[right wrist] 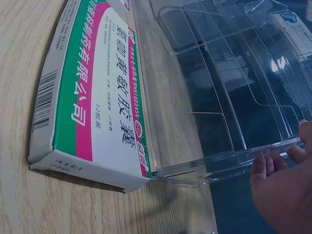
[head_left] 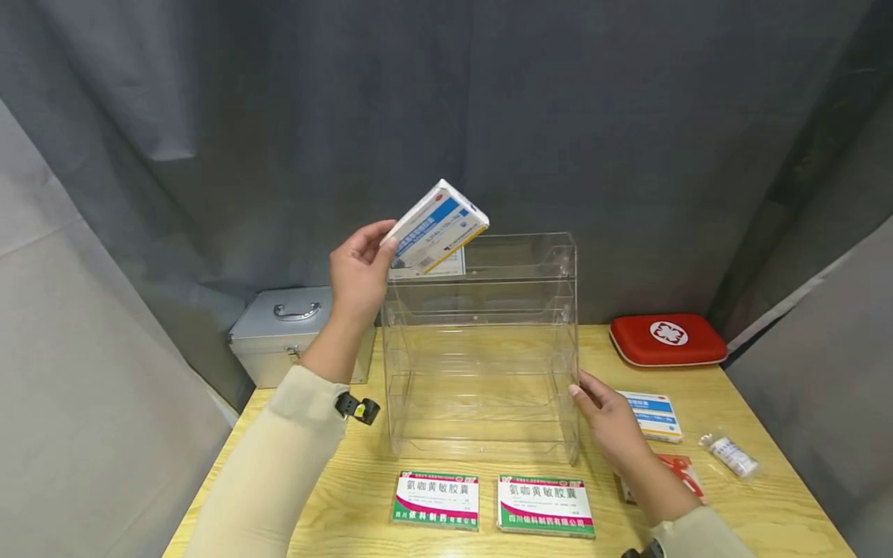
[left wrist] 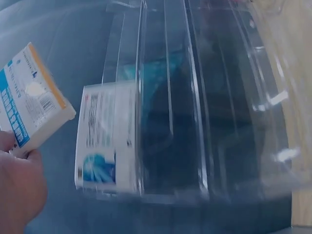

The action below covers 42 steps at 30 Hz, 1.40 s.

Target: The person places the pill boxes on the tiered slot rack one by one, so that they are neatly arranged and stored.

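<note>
My left hand [head_left: 360,271] pinches a white medicine box with a blue stripe [head_left: 439,229] by its lower left corner, tilted, over the top tier of a clear plastic rack [head_left: 516,271]. A second white box [left wrist: 105,139] stands in that tier at its left end, partly behind the held box in the head view. At the rack's right side my right hand [head_left: 610,415] grips the edge with thumb and fingers. Two green, white and pink capsule boxes [head_left: 436,500] lie flat before the rack; the right one [right wrist: 107,92] looms large in the right wrist view.
Behind the rack at left stands a silver case [head_left: 272,341]. A red first-aid case [head_left: 666,341] lies at the back right. Near my right forearm are a blue-striped box [head_left: 654,416], a partly hidden red-and-white box [head_left: 687,471] and a bagged white bottle [head_left: 734,456]. Grey curtains surround the table.
</note>
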Motion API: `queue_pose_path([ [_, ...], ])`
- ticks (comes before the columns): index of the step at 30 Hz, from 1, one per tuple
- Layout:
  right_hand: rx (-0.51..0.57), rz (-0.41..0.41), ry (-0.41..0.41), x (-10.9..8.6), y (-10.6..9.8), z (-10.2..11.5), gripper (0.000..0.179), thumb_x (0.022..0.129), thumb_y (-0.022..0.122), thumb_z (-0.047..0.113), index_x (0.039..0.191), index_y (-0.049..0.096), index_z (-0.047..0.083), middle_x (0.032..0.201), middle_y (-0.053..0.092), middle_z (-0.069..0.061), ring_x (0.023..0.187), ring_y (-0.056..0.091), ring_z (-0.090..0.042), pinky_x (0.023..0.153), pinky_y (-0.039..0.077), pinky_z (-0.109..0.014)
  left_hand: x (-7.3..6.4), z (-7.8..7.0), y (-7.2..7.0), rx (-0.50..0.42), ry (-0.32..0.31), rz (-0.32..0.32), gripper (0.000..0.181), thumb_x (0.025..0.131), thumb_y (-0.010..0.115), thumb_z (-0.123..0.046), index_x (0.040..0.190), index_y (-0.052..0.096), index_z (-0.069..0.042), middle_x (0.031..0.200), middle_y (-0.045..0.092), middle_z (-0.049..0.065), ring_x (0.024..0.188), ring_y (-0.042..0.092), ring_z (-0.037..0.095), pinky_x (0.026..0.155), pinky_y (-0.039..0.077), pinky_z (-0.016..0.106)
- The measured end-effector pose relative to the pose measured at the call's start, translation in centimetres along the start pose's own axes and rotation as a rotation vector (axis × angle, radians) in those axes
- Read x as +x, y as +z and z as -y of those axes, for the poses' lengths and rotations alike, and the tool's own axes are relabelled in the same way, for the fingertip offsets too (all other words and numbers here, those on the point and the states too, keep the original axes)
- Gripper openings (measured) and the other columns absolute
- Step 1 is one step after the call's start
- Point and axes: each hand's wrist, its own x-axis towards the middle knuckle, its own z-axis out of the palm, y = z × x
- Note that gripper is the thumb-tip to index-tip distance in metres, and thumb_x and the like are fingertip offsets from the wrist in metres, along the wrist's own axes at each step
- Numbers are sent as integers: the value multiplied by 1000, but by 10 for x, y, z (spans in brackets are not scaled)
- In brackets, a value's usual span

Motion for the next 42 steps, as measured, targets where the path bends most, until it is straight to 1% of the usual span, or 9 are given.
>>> queue_pose_path([
  [4, 9, -14, -12, 0, 2, 1, 63, 117, 52, 38, 173, 32, 15, 177, 35, -14, 163, 34, -34, 134, 33, -54, 11, -2, 26, 60, 8, 17, 27, 103, 72, 1, 130, 75, 1, 129, 78, 21, 114, 77, 20, 93, 65, 24],
  [11, 17, -4, -11, -2, 5, 5, 65, 116, 53, 41, 173, 32, 15, 178, 33, -15, 164, 33, -39, 134, 33, -57, 14, 0, 60, 82, 24, 66, 26, 103, 69, 4, 129, 74, 4, 128, 78, 22, 123, 76, 30, 107, 63, 32],
  [14, 27, -1, -16, -3, 7, 6, 65, 117, 54, 39, 173, 33, 15, 178, 33, -16, 164, 33, -41, 134, 33, -59, 16, 2, 70, 149, 62, 91, 26, 104, 69, 4, 129, 74, 4, 130, 77, 20, 122, 76, 30, 105, 63, 28],
  [17, 27, -5, -25, -3, 8, 8, 64, 116, 54, 39, 172, 34, 14, 177, 36, -16, 163, 35, -39, 134, 33, -58, 20, 3, 76, 260, 113, 114, 24, 104, 70, 1, 127, 76, 1, 129, 76, 16, 114, 76, 24, 97, 64, 23],
  [20, 23, -10, -30, -3, 9, 10, 63, 116, 54, 38, 172, 36, 14, 175, 38, -16, 162, 36, -36, 134, 34, -55, 23, 4, 79, 344, 152, 142, 21, 105, 71, -2, 125, 78, -2, 128, 76, 13, 106, 74, 21, 90, 63, 24],
  [26, 17, -17, -42, -3, 11, 12, 59, 117, 54, 30, 171, 37, 12, 175, 38, -16, 162, 35, -36, 133, 34, -53, 26, 7, 86, 465, 171, 224, 21, 108, 69, -7, 127, 77, -7, 130, 75, 9, 104, 72, 20, 88, 62, 28],
  [31, 17, -16, -47, -5, 12, 12, 61, 117, 55, 34, 170, 38, 12, 176, 38, -15, 162, 35, -36, 133, 34, -53, 25, 14, 89, 605, 181, 291, 24, 110, 66, -11, 131, 76, -12, 134, 74, 4, 105, 70, 22, 89, 61, 33],
  [39, 14, -11, -40, -8, 12, 13, 64, 116, 55, 39, 171, 37, 13, 175, 39, -16, 162, 36, -37, 133, 35, -55, 22, 16, 94, 670, 189, 366, 24, 110, 66, -10, 132, 76, -12, 137, 72, 3, 103, 71, 18, 89, 63, 31],
  [42, 9, -15, -41, -9, 13, 14, 64, 116, 55, 40, 171, 37, 12, 173, 42, -18, 161, 38, -37, 132, 35, -54, 20, 17, 96, 686, 160, 382, 24, 110, 66, -12, 132, 76, -13, 137, 72, 2, 101, 70, 18, 88, 62, 32],
])
